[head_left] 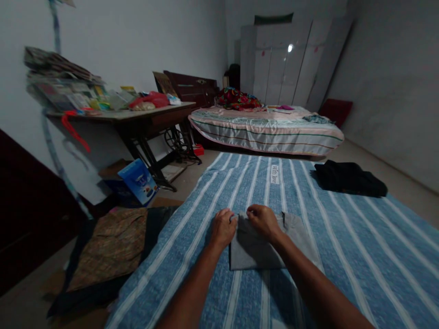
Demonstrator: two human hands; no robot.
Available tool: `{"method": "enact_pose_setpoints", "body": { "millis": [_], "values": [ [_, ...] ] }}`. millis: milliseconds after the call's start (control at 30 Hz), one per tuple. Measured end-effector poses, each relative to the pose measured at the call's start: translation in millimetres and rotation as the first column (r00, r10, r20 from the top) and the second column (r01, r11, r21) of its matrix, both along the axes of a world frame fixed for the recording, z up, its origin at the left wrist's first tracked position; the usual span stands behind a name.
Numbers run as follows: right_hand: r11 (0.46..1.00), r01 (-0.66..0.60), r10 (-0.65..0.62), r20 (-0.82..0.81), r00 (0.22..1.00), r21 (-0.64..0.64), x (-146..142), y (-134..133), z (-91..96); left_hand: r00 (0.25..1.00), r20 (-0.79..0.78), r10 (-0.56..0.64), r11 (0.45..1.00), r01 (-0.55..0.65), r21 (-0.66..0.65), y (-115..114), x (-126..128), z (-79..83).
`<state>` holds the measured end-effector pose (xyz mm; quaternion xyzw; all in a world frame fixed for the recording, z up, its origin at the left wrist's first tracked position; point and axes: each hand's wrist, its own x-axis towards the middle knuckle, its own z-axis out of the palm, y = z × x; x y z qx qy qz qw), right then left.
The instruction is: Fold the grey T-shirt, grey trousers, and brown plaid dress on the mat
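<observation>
A grey garment [254,253], folded into a flat rectangle, lies on the blue and white striped bedspread [192,228] before me. What kind of garment it is, I cannot tell. At its far left corner my left hand [222,227] is closed, fingertips pinching the cloth edge. My right hand [263,221] reaches across the garment, its fingers curled down and pinched on the far edge near the middle. Both forearms come in from below, and the right one covers part of the cloth.
A folded black garment [350,178] rests on the bed's right side. Beyond stands another bed [267,130] with a striped cover. To the left are a cluttered sewing-machine table [120,114], a blue box [139,182] and a brown checked cloth [113,242] lying low beside the bed.
</observation>
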<state>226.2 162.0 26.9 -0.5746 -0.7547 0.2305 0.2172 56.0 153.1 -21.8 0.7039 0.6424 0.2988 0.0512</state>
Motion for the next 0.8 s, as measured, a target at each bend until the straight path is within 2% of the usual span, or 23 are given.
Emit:
{"method": "enact_pose_setpoints", "body": {
  "millis": [133, 300, 433, 633, 800],
  "values": [
    [0.999, -0.039, 0.042, 0.087, 0.995, -0.033, -16.4, 25.7, -2.3, 0.999, 0.036, 0.019, 1.0, -0.019, 0.004, 0.3, 2.2, -7.8],
    [0.988, -0.122, 0.132, 0.101, 0.986, -0.1, -18.4, 41.0, -9.7, 0.996, 0.079, 0.036, 0.999, -0.038, 0.016, 0.2, 2.3, -9.9],
    [0.985, -0.128, 0.128, 0.0, 0.992, -0.12, -12.7, 45.2, -18.1, 0.994, 0.093, 0.052, 0.998, -0.055, 0.024, 0.6, 4.0, -11.9],
    [0.978, -0.067, 0.026, -0.199, 0.98, -0.199, -4.3, 44.5, -39.8, 0.994, 0.083, 0.075, 0.996, -0.079, 0.045, 2.3, 5.1, -17.0],
    [0.98, -0.069, 0.017, -0.268, 0.963, -0.185, -4.1, 41.4, -36.8, 0.996, 0.055, 0.072, 0.995, -0.075, 0.067, 1.7, 6.2, -16.4]
  ]
}}
